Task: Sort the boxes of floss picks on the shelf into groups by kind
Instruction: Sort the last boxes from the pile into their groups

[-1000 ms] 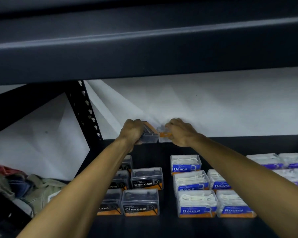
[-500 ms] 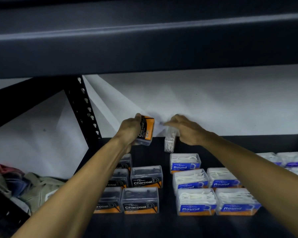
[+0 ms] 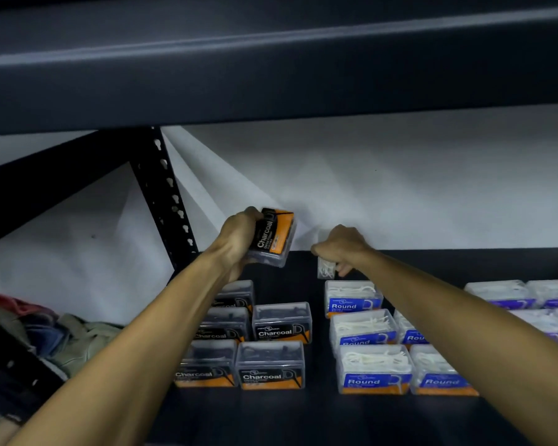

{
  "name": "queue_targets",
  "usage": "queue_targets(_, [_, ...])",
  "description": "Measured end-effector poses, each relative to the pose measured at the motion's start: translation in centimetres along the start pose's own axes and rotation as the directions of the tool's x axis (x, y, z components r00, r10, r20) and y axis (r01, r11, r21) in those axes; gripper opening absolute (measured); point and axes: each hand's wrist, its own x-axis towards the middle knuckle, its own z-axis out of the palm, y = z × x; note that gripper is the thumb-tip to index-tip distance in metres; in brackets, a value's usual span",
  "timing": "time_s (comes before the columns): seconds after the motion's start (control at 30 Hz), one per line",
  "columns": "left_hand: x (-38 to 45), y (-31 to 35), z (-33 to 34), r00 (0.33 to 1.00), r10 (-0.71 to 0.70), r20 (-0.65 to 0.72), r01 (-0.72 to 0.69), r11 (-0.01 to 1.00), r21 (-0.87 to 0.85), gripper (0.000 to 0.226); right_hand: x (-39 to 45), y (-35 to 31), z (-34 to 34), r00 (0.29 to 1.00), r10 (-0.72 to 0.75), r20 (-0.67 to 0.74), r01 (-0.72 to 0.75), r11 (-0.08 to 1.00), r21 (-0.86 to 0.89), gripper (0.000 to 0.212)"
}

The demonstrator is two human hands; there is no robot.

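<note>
My left hand (image 3: 239,239) grips an orange-and-black Charcoal box (image 3: 274,237), tilted on end above the back of the dark shelf (image 3: 303,416). My right hand (image 3: 342,249) holds a clear box of white picks (image 3: 325,268), standing on end and mostly hidden under the fingers. Below my left hand lies a group of Charcoal boxes (image 3: 271,365). A group of blue Round boxes (image 3: 374,370) lies below my right hand. Purple-labelled boxes (image 3: 529,294) sit at the far right.
A black perforated upright (image 3: 168,201) stands left of my left hand. The upper shelf beam (image 3: 271,75) hangs low overhead. Crumpled cloth (image 3: 45,336) lies outside the rack at the left. White sheeting (image 3: 400,188) backs the shelf.
Both hands pulled apart at the back of the shelf. The left lifted the Charcoal box and turned it on end. The right tipped the clear box on end and lowered it toward the shelf.
</note>
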Motion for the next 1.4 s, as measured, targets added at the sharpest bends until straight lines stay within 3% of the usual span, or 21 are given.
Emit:
queue_targets(0.2, [0.4,-0.3,-1.8,0.978,0.116,0.175,-0.172,0.919,0.354,0.022,-0.3,0.5,-2.2,0.996,-0.062,0.058,0.066,0.996,-0.068,0.040])
queue_targets(0.37, [0.6,-0.5,-1.0,0.938,0.169,0.302,-0.341,0.596,0.727,0.032,-1.7,2.2,-5.2,0.978,-0.197,0.061,0.203,0.975,-0.095,0.036])
queue_targets(0.5, [0.5,-1.3,0.2,0.924,0.048,0.379,-0.365,0.405,0.838,0.044,-2.7,3.9,-6.9,0.974,-0.216,0.067,0.222,0.969,-0.109,0.035])
queue_targets(0.63, [0.7,-2.1,0.9,0.912,-0.024,0.408,-0.386,0.278,0.879,0.043,-3.6,5.3,-8.2,0.978,-0.200,0.063,0.206,0.972,-0.113,0.036])
queue_targets(1.0, [1.1,-3.4,1.2,0.908,-0.058,0.414,-0.400,0.167,0.901,0.050,-5.2,6.9,-9.2,0.972,-0.232,0.028,0.233,0.970,-0.060,0.049])
queue_targets(1.4, [0.7,-3.5,1.0,0.910,-0.078,0.408,-0.395,0.146,0.907,0.051,-5.3,7.6,-9.1,0.975,-0.221,0.005,0.221,0.974,-0.042,0.050])
